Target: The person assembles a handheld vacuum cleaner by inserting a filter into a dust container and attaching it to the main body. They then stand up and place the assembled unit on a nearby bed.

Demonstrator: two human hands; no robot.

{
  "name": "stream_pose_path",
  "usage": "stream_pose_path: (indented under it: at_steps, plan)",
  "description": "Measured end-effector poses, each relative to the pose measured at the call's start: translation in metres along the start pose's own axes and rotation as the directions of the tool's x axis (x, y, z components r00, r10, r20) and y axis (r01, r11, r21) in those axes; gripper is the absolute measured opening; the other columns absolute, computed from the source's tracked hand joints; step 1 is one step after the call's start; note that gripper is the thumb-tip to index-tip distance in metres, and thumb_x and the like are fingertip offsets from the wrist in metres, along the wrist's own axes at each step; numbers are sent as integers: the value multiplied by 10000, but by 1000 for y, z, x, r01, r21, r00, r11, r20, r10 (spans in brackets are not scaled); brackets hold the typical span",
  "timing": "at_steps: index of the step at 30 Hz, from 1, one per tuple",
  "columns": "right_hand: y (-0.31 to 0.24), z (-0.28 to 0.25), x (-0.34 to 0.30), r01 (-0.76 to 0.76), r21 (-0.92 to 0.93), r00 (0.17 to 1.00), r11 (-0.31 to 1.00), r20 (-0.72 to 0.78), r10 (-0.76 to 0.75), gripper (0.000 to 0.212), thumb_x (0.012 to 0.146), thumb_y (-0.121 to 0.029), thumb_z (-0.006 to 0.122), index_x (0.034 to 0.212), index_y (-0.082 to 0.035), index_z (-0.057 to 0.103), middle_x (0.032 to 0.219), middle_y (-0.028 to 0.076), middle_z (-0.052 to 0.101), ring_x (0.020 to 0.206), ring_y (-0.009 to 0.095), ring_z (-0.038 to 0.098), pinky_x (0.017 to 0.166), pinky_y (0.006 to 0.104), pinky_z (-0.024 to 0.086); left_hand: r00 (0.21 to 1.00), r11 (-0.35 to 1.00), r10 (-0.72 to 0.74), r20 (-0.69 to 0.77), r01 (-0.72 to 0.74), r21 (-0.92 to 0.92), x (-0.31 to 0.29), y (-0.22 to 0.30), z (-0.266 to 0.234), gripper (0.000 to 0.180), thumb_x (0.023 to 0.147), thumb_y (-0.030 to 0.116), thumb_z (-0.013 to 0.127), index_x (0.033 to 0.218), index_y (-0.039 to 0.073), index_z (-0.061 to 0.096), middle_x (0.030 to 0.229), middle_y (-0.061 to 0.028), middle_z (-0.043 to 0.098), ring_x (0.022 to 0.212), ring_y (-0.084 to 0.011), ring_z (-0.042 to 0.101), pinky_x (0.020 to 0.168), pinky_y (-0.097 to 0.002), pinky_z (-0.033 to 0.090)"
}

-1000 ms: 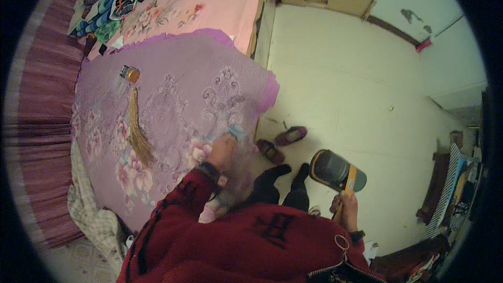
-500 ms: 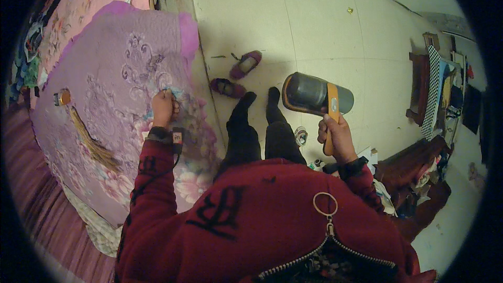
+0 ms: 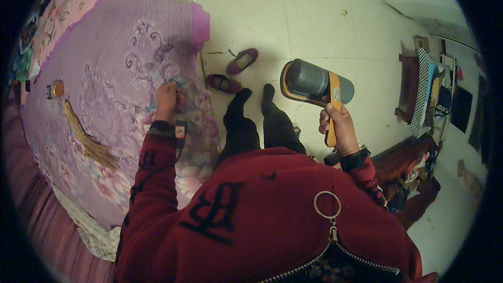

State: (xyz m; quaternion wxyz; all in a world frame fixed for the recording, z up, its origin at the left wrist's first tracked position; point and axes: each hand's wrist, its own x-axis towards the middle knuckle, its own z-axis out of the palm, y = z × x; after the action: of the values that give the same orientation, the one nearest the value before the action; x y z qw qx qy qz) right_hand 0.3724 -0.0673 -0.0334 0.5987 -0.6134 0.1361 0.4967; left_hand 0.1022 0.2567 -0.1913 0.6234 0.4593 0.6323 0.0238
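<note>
The right hand (image 3: 341,126) is closing in a full fist around the orange handle of a handheld vacuum (image 3: 314,85), holding it up in the air over the pale floor (image 3: 314,15). The vacuum's long axis is running from the hand up and to the person's left, with its dark grey body and wide mouth pointing toward the bed. The left hand (image 3: 166,98) is bunching its fingers on the purple flowered blanket (image 3: 110,73), pinching a fold near the blanket's floor-side edge. That edge is lying to the left of the vacuum's mouth, well apart from it, with the person's two dark-socked feet (image 3: 251,99) between. The left hand is therefore much the nearer one to the blanket. Two slippers (image 3: 233,71) are lying on the floor just beside the bed. A straw hand broom (image 3: 86,139) is resting on the blanket farther left.
</note>
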Motion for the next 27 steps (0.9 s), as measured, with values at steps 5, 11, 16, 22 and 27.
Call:
stream_pose_path:
  at_steps: [5,11,16,22,27]
  plan:
    - [-4,1,12,10,-19,1000,1000,13,-9,236,894,-175,549,1098,-83,474,663,17,486,473,96,456,446,241,395,999,999,42,16,-42,26,0,0,0,249,890,219,466,719,43,506,528,-85,521,392,-185,490,362,-311,394]
    - [-9,-14,40,-63,34,998,997,6,63,243,920,-191,496,1132,-80,452,652,-1,424,494,90,402,453,241,346,997,970,64,-51,-50,238,0,5,6,267,896,207,470,694,37,508,556,-86,535,435,-187,518,394,-333,421]
    - [-19,-36,56,-111,55,993,992,-27,112,250,915,-184,495,1134,-77,440,649,-2,410,492,93,399,451,244,338,888,471,455,65,-302,829,26,-15,-12,237,871,199,474,711,40,548,617,-118,580,563,-267,583,503,-375,466]
    - [-30,-58,78,-100,56,991,993,-83,105,257,907,-189,498,1128,-74,434,645,2,413,481,94,399,447,248,344,855,150,458,243,-344,927,50,-39,-38,189,814,194,500,699,71,584,695,-139,608,670,-309,610,571,-404,480]
    - [-37,-73,92,-70,63,995,996,-73,74,248,892,-188,533,1086,-66,438,657,20,447,484,107,441,443,256,383,858,72,427,285,-347,935,48,-35,-44,144,773,178,525,685,77,576,719,-135,616,666,-299,616,569,-400,487]
